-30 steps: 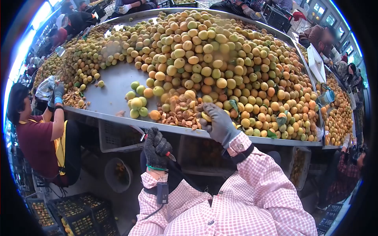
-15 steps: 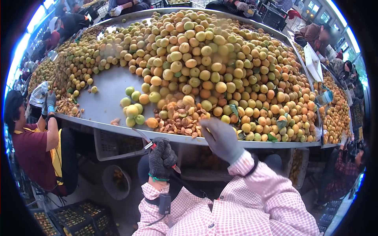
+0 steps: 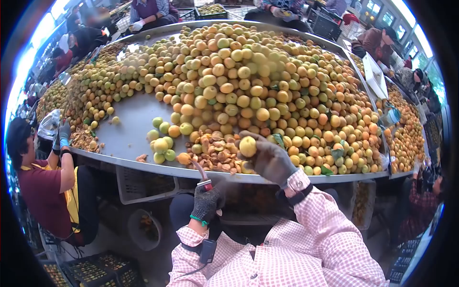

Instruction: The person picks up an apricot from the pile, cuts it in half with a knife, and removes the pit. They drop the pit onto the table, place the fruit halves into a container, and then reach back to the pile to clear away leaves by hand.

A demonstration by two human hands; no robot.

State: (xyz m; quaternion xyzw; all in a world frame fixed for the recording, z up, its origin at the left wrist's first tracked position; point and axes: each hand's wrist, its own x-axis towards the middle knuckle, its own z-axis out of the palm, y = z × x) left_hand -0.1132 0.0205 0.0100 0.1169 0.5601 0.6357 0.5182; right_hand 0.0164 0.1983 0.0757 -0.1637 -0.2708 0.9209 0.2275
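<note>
My left hand [image 3: 206,201], in a dark knit glove, is closed round the red handle of a curved tool [image 3: 202,171] just below the table's front edge. The tool's curved end points up toward the fruit scraps. In a grey glove, my right hand [image 3: 270,160] holds a yellow fruit [image 3: 247,146] at its fingertips above the table edge. Between and behind the hands lies a pile of orange-brown fruit pieces [image 3: 217,150]. Several green fruits [image 3: 161,143] sit to its left, and a large heap of yellow-orange fruits [image 3: 287,95] rises behind.
The metal table [image 3: 131,119] has a raised front rim. Under it are a grey crate [image 3: 143,184] and a round bucket [image 3: 145,229]. Black crates [image 3: 103,270] stand at lower left. A person [image 3: 45,184] works at the left; others are around the far side.
My right hand has come up off the pile with a yellow fruit at its fingertips. My left hand has shifted right and the tool has turned more upright.
</note>
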